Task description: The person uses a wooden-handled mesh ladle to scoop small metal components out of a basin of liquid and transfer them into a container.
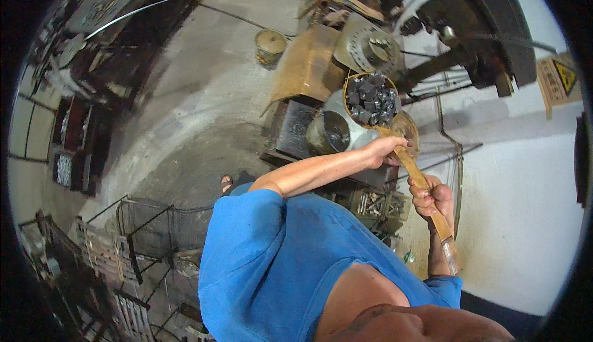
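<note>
Both of my hands are around a long, flat wooden handle (415, 171) that slants from upper left to lower right. My left hand (387, 151) holds it near its upper end, beside a round, yellow-rimmed container (345, 92) full of dark, shiny, block-like pieces (370, 98). The handle meets or overlaps the container's rim; how they are joined is not clear. My right hand (431, 197) grips the handle lower down, with its fingers wrapped around it. A pale, worn section forms the handle's lower end, near my right forearm.
Beside the container stand an open round vessel (337, 131), a dark slatted surface (295, 126) and a cardboard sheet (308, 66). A large dark machine (472, 31) rises at upper right by the white wall (519, 180). A bucket (271, 43) and metal racks (134, 240) stand left.
</note>
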`<state>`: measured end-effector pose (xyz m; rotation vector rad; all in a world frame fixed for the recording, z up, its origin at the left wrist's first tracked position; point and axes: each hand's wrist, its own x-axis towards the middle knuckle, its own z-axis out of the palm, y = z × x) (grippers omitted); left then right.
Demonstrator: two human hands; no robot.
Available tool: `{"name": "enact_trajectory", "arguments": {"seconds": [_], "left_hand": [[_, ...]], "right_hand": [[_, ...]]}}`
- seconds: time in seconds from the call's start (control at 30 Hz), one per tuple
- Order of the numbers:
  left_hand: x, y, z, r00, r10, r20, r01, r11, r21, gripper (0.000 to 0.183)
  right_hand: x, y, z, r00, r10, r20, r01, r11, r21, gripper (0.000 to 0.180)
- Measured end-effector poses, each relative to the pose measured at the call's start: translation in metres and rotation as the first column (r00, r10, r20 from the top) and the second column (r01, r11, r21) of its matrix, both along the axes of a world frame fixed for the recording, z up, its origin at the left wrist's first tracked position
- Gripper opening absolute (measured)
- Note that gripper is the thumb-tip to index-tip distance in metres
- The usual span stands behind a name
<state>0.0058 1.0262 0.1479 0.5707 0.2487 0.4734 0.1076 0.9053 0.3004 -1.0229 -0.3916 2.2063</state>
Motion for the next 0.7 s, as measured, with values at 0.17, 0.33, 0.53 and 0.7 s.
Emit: {"name": "enact_trajectory", "arguments": {"seconds": [0.17, 0.33, 0.53, 0.7], "left_hand": [[-0.082, 0.001, -0.002, 0.994, 0.105, -0.03, -0.106, 0.993, -0.059, 0.033], [-0.181, 0.008, -0.012, 0.952, 0.303, -0.047, -0.306, 0.948, -0.088, 0.031], [-0.334, 0.008, -0.049, 0.816, 0.561, -0.136, -0.578, 0.799, -0.168, 0.026], [-0.457, -0.004, -0.063, 0.645, 0.741, -0.186, -0.762, 0.607, -0.225, 0.025]], "right_hand": [[-0.054, 0.032, -0.004, 0.983, 0.185, -0.015, -0.185, 0.98, -0.067, 0.051], [-0.136, 0.072, -0.012, 0.948, 0.317, -0.004, -0.315, 0.942, -0.114, 0.051], [-0.288, 0.118, -0.042, 0.813, 0.561, -0.154, -0.581, 0.799, -0.157, 0.05], [-0.412, 0.149, -0.056, 0.761, 0.619, -0.197, -0.649, 0.711, -0.27, 0.044]]}}
